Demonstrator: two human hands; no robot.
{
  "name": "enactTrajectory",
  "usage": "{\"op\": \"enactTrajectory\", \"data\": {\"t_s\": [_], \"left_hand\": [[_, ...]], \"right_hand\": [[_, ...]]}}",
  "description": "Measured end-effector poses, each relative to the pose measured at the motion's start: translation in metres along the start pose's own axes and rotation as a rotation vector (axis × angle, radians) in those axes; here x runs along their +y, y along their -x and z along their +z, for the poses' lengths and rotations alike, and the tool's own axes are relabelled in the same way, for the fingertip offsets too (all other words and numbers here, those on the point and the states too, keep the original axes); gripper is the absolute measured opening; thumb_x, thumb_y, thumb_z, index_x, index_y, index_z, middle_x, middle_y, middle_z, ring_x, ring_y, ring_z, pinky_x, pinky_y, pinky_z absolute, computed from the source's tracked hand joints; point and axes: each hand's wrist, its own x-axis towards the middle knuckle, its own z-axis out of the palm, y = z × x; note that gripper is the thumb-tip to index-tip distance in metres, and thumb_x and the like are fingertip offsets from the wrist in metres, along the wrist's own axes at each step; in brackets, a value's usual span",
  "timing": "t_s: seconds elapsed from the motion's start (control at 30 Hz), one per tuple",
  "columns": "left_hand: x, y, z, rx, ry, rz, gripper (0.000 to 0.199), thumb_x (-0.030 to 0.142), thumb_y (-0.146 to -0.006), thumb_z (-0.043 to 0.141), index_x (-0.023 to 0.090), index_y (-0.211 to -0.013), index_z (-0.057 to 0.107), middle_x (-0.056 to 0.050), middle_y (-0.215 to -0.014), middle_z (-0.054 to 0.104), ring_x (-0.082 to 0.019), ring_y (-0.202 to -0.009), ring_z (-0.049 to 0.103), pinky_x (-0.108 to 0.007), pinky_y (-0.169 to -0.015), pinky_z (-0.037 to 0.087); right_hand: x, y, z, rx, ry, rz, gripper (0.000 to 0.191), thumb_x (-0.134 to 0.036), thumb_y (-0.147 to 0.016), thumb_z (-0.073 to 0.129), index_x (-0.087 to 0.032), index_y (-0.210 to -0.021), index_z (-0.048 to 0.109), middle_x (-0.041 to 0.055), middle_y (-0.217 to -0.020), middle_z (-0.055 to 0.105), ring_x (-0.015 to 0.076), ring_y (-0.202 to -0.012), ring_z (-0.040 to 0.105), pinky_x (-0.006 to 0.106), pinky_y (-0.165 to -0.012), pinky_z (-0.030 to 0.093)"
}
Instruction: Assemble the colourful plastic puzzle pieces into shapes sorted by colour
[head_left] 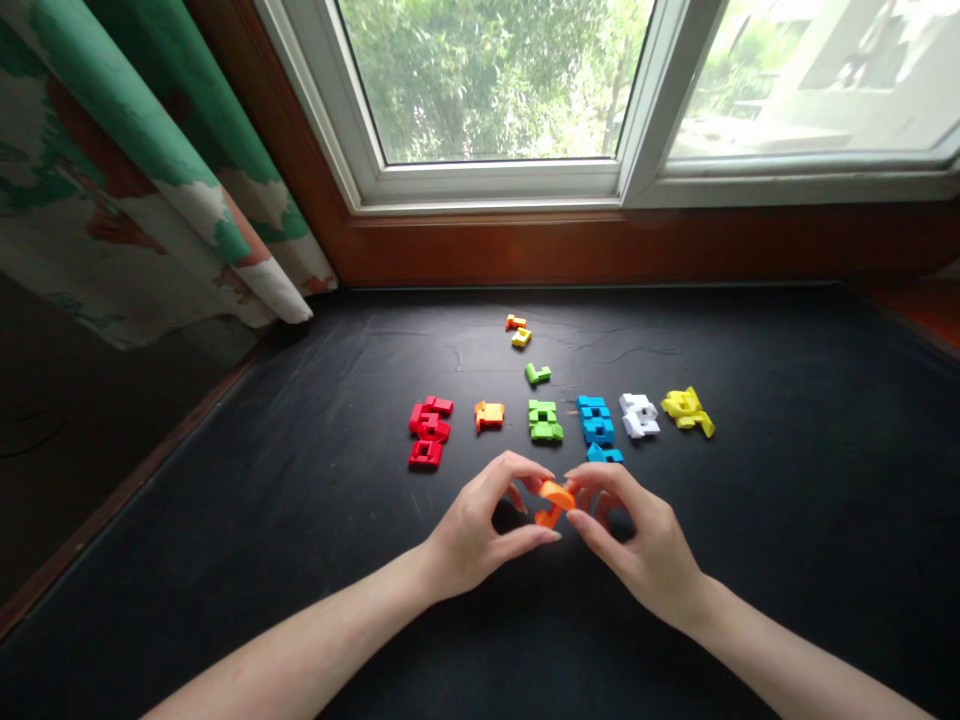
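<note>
- Stretching beneath my arms is a black tabletop (225, 500), a broad, dark surface that makes every small bright piece stand out.
- Beyond its far edge stands a pale-framed window (487, 185); its daylight probably helps me see small joints.
- At the far left hangs a green-and-white patterned curtain (150, 170), drawn aside, perhaps to let that light in.
- My left hand (469, 525) comes in low, grasping an orange plastic piece (557, 495) between thumb and fingers.
- My right hand (649, 535) meets it from the other side, pinching the same orange work — fingertips only, I judge, because it is small and its shape needs to stay in sight. Whether it is one part or two joined, I cannot tell.
- Ahead lies a loose row, left to right: a red group (430, 425), an orange cluster (490, 416), a green block (544, 421), a blue group (596, 420), a white block (639, 416) and a yellow figure (687, 409). Gaps between them likely keep the colours apart.
- Farther back sit the smallest: a green piece (537, 374), then a yellow piece (521, 338) beside an orange-red piece (515, 322) — probably set out of my fingers' way.
</note>
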Motion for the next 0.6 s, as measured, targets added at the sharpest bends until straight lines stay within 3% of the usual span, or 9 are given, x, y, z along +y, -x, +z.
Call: {"op": "enactTrajectory", "data": {"t_s": [0.17,0.33,0.6], "left_hand": [[-0.0004,-0.0008,-0.0004,0.054,0.035,0.007,0.033,0.024,-0.088,0.07,0.019,-0.118,0.056,-0.006,-0.102,0.062,-0.017,-0.09,0.063,-0.026,-0.075,0.054],[0.0021,-0.0045,-0.0024,0.102,0.006,0.053,0.014,0.027,-0.091,0.067,0.015,-0.098,0.065,-0.007,-0.096,0.063,-0.017,-0.088,0.062,-0.025,-0.071,0.053],[0.0047,-0.0054,-0.003,0.113,-0.002,0.062,0.016,0.029,-0.093,0.065,0.013,-0.095,0.067,-0.007,-0.093,0.064,-0.016,-0.083,0.062,-0.023,-0.07,0.053]], "right_hand": [[-0.0011,-0.001,-0.0001,-0.026,-0.01,-0.001,0.026,-0.017,-0.09,0.06,-0.023,-0.116,0.057,0.0016,-0.092,0.07,0.0126,-0.067,0.065,0.021,-0.057,0.054],[-0.0012,-0.0012,-0.0002,-0.046,0.002,0.004,0.038,-0.016,-0.088,0.061,-0.024,-0.125,0.052,-0.0009,-0.085,0.068,0.011,-0.06,0.061,0.02,-0.054,0.052],[-0.0002,-0.0011,-0.0008,-0.04,0.026,0.004,0.031,-0.017,-0.088,0.063,-0.024,-0.118,0.057,-0.0008,-0.086,0.069,0.0113,-0.06,0.061,0.021,-0.055,0.052]]}}
